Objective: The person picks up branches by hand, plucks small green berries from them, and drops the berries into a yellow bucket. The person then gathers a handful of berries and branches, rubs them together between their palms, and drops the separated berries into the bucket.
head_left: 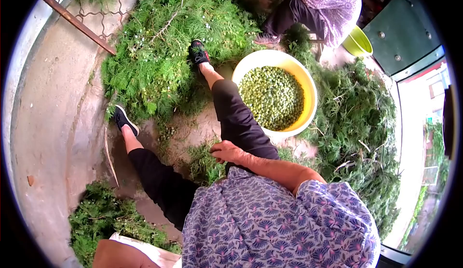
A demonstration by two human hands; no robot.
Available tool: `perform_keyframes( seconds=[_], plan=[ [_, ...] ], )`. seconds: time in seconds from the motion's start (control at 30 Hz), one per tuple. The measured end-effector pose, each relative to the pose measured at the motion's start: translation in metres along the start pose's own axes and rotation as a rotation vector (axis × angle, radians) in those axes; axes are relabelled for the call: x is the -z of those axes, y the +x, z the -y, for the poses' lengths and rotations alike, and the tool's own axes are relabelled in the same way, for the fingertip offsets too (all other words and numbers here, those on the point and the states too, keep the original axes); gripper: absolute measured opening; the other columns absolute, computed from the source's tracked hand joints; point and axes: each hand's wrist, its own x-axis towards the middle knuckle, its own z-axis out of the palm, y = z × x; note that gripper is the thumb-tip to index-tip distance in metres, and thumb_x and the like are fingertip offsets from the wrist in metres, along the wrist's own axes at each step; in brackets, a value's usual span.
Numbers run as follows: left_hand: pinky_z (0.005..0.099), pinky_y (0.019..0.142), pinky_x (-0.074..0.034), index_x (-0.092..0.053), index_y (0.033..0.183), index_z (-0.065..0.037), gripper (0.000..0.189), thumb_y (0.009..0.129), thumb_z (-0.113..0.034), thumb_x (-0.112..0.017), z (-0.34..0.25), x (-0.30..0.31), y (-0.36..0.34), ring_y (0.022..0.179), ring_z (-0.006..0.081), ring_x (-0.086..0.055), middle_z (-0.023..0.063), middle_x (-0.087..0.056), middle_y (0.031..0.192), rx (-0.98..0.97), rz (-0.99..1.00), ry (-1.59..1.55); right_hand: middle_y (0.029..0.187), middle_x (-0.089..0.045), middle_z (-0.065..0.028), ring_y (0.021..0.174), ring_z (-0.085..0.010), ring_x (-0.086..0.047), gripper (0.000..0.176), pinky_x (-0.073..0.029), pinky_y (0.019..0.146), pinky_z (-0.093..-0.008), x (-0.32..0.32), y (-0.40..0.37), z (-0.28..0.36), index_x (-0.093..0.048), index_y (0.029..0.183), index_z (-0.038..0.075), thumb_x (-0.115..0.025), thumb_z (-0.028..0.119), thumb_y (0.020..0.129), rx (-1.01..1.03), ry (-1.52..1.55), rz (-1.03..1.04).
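My right hand (225, 152) rests by my right thigh, its fingers loosely curled, and I see nothing in them. Below it on the floor lies a small heap of green conifer sprigs (205, 164). My left hand is out of view; only part of my left arm (123, 256) shows at the bottom edge. Beyond my right knee stands a round yellow tub (311, 92) with a pale rim. Many small green berries (271, 97) partly fill it. A big pile of cut conifer branches (159, 41) lies in front of me, my right shoe (198, 52) against it.
Another person (323, 7) sits at the top right, near a lime-green basin (358, 42). More branches (354, 123) are heaped along the right, others (103, 220) at lower left. A rusty metal bar (77, 22) and wire mesh lie at upper left. A green door panel (405, 32) stands at right.
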Motion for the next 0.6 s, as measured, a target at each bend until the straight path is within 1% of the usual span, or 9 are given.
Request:
perform_keyframes(
  seconds=[0.17,0.37,0.43,0.47,0.6],
  plan=[
    [0.0401,0.094,-0.040,-0.053,0.092,0.002,0.015,0.086,-0.009,-0.045,0.011,-0.006,-0.008,0.105,0.0312,-0.044,0.0160,-0.051,0.099,0.027,0.008,0.044,0.078,-0.062,-0.0097,0.067,-0.0146,-0.062,0.028,-0.051,0.060,-0.0271,-0.001,0.003,-0.002,-0.058,0.103,-0.005,-0.054,0.014,0.083,0.003,-0.018,-0.003],
    [0.0400,0.095,-0.040,-0.053,0.092,0.002,0.015,0.086,-0.008,-0.044,0.023,-0.006,-0.010,0.105,0.0312,-0.045,0.0161,-0.052,0.100,0.081,0.027,0.102,0.079,-0.063,-0.0120,0.068,-0.0163,-0.063,0.031,-0.052,0.060,-0.0285,-0.001,0.004,-0.001,-0.057,0.106,-0.005,-0.054,0.014,0.083,0.002,-0.026,0.029],
    [0.0400,0.095,-0.040,-0.053,0.092,0.002,0.015,0.086,-0.008,-0.044,0.027,-0.006,-0.013,0.105,0.0311,-0.045,0.0162,-0.052,0.100,0.114,0.044,0.110,0.079,-0.063,-0.0118,0.066,-0.0161,-0.063,0.030,-0.052,0.060,-0.0282,0.001,0.001,0.006,-0.057,0.106,-0.005,-0.054,0.013,0.083,-0.044,-0.056,0.049],
    [0.0400,0.095,-0.040,-0.053,0.092,0.002,0.015,0.086,-0.008,-0.044,0.027,-0.003,-0.013,0.105,0.0311,-0.045,0.0162,-0.052,0.100,0.127,0.045,0.114,0.079,-0.063,-0.0114,0.067,-0.0157,-0.063,0.029,-0.052,0.060,-0.0279,-0.002,0.003,-0.003,-0.057,0.106,-0.005,-0.054,0.012,0.083,-0.046,-0.025,0.046],
    [0.0400,0.095,-0.040,-0.054,0.093,0.002,0.015,0.086,-0.008,-0.044,0.034,-0.005,-0.018,0.105,0.0311,-0.046,0.0163,-0.052,0.100,0.161,0.054,0.143,0.082,-0.061,-0.0106,0.070,-0.0150,-0.061,0.027,-0.052,0.060,-0.0272,-0.003,0.009,-0.004,-0.056,0.105,-0.006,-0.053,0.011,0.084,-0.064,-0.012,0.067]
  ],
)
